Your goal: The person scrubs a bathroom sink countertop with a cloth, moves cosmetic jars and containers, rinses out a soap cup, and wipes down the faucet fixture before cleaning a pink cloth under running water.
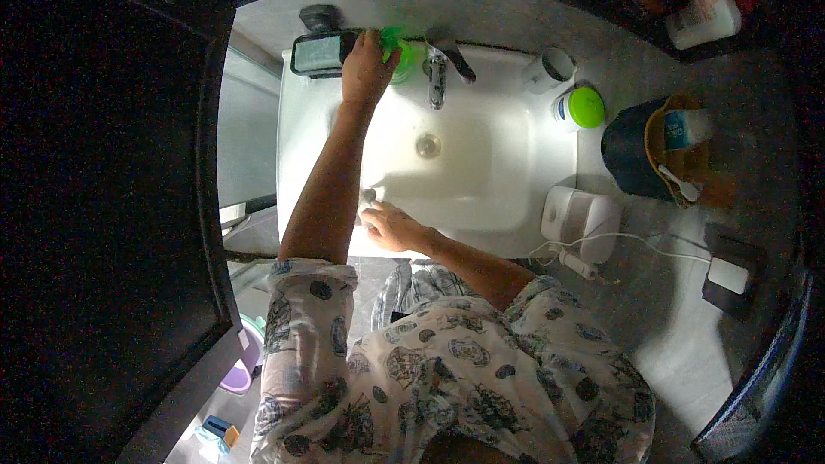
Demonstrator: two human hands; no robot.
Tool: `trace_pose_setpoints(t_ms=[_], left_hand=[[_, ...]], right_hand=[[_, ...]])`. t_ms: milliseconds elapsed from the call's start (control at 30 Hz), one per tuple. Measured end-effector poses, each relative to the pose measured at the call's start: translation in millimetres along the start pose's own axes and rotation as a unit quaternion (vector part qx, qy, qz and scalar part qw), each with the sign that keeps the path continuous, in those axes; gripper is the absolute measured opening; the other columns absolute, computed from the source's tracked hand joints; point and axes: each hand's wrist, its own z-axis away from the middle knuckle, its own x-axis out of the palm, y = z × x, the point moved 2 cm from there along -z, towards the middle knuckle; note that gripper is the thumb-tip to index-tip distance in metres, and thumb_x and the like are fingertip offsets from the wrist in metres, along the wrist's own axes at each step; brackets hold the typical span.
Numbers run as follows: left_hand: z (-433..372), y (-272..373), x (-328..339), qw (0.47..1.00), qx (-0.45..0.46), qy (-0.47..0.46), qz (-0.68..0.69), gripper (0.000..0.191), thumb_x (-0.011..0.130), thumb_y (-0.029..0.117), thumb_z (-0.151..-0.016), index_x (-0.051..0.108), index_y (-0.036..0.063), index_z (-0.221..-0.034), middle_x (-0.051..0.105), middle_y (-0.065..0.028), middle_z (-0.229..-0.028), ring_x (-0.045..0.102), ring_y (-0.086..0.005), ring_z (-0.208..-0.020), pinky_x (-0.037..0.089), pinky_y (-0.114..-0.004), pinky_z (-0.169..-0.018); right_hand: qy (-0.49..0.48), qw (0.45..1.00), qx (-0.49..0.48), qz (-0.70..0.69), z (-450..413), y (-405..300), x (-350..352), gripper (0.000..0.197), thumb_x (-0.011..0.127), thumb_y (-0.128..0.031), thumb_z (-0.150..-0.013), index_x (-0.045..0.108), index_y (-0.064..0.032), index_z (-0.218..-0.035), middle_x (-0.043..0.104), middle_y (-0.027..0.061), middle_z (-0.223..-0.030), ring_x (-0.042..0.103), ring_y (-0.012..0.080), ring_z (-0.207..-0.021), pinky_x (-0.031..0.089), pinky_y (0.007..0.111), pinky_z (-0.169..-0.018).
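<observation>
My left hand (pixel 368 71) reaches to the back left of a white washbasin (pixel 548 122). Its thumb lies against a translucent green container (pixel 403 66), which is blurred; whether the fingers grip it is unclear. Left of that hand stands a black-framed box with a pale top (pixel 319 55). Near the basin's front left, my right hand (pixel 394 229) has its fingers closed around a small pale object with a dark end (pixel 368 197), partly hidden and washed out by glare. A chrome faucet (pixel 437 80) rises at the back, above a round drain (pixel 428 145).
Right of the basin are a cup (pixel 557 66), a green-lidded tub (pixel 585 107), a dark basket (pixel 635 148) and a white device (pixel 580 216) beside a white cable (pixel 628 236). A dark cabinet door (pixel 216 174) borders the left. A purple bucket (pixel 237 375) stands lower left.
</observation>
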Motion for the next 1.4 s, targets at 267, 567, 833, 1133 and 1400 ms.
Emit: trace_pose_setpoints(t_ms=[267,567,833,1133,1400], left_hand=[[21.6,4.8,-21.6,0.999,-0.019,0.020,0.041,0.054,0.072,0.025,-0.086,0.048,0.0093,-0.132,0.062,-0.0159,-0.115,0.067,-0.0319,-0.090,0.056,-0.044,-0.075],[225.8,8.4,-124.8,0.979,-0.189,0.068,0.035,0.023,0.054,0.001,-0.095,0.061,0.0017,-0.117,0.058,-0.0088,-0.094,0.057,-0.0158,-0.078,0.049,-0.028,-0.066],[343.7,-1.9,-104.8,0.991,-0.087,-0.084,-0.063,0.034,0.059,0.009,-0.085,0.060,0.0030,-0.118,0.055,-0.0202,-0.122,0.052,-0.0385,-0.116,0.040,-0.048,-0.102],[348.3,4.2,-88.0,0.973,-0.018,-0.149,-0.178,0.054,0.044,0.028,-0.097,0.041,0.0025,-0.145,0.038,-0.0200,-0.151,0.026,-0.0378,-0.145,0.018,-0.051,-0.120],[355.7,-10.2,-78.2,0.956,-0.022,-0.153,-0.249,0.055,0.036,0.036,-0.102,0.039,0.0039,-0.147,0.038,-0.0165,-0.153,0.024,-0.0331,-0.147,0.015,-0.049,-0.121]], right_hand=[[0.026,0.998,0.050,0.036,51.0,0.4,-26.8,0.019,0.056,-0.008,-0.089,0.052,-0.0011,-0.106,0.060,0.0235,-0.098,0.060,0.0417,-0.095,0.048,0.051,-0.084],[0.045,0.990,0.018,0.134,-28.4,6.7,44.7,0.039,0.049,-0.022,-0.095,0.049,0.0081,-0.121,0.062,0.0277,-0.102,0.063,0.0375,-0.095,0.049,0.052,-0.082],[0.035,0.989,0.057,0.132,66.0,77.7,-3.0,0.043,0.046,-0.029,-0.098,0.053,-0.0063,-0.134,0.059,0.0166,-0.132,0.061,0.0369,-0.114,0.046,0.054,-0.099],[-0.024,0.948,0.257,0.184,68.5,15.5,-38.8,0.042,0.035,-0.029,-0.103,0.049,-0.0024,-0.132,0.054,0.0189,-0.137,0.050,0.0358,-0.129,0.021,0.074,-0.108],[-0.051,0.947,0.222,0.225,107.9,32.0,-71.9,0.032,0.037,-0.020,-0.103,0.058,-0.0089,-0.125,0.067,0.0139,-0.110,0.063,0.0252,-0.107,0.047,0.054,-0.098]])
